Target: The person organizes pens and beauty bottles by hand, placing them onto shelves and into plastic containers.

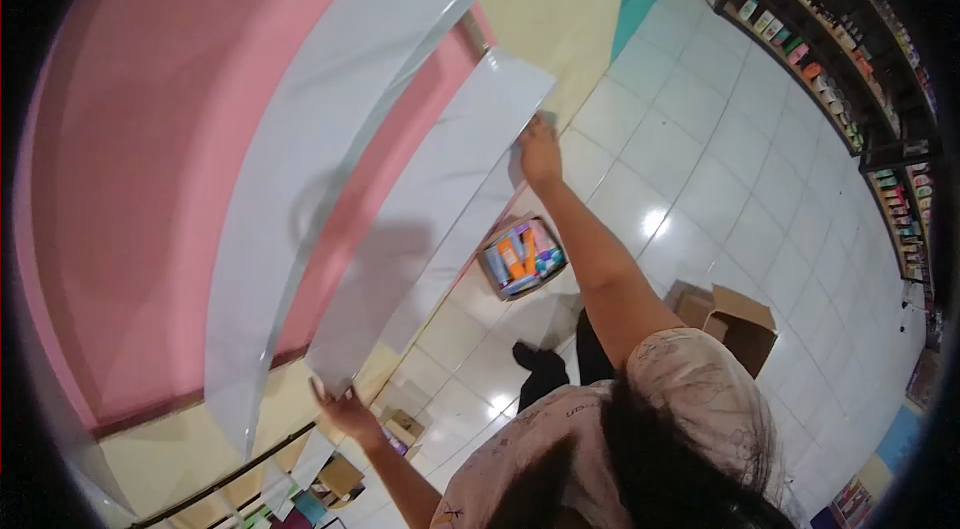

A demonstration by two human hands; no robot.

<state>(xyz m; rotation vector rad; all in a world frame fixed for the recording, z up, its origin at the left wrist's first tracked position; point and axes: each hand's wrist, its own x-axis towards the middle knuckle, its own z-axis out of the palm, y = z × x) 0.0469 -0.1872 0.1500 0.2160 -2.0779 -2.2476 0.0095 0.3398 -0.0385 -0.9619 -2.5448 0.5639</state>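
Observation:
A long white shelf board [440, 199] stretches in front of me against a pink-backed wall unit. My left hand [347, 413] grips its near left corner, with thumb and fingers at the edge. At the opposite end my right hand [540, 154] holds the front edge, its fingers bent and partly hidden. Another white shelf [300, 129] is fixed higher up, closer to the camera. The pink back panel [150, 169] shows beside and between the two boards.
On the tiled floor [690, 159] below stands a box of colourful packaged goods [523, 257]. An open cardboard box [738, 329] lies to my right. Dark shelves stocked with products [800, 49] line the far right. More boxes [340, 477] sit at lower left.

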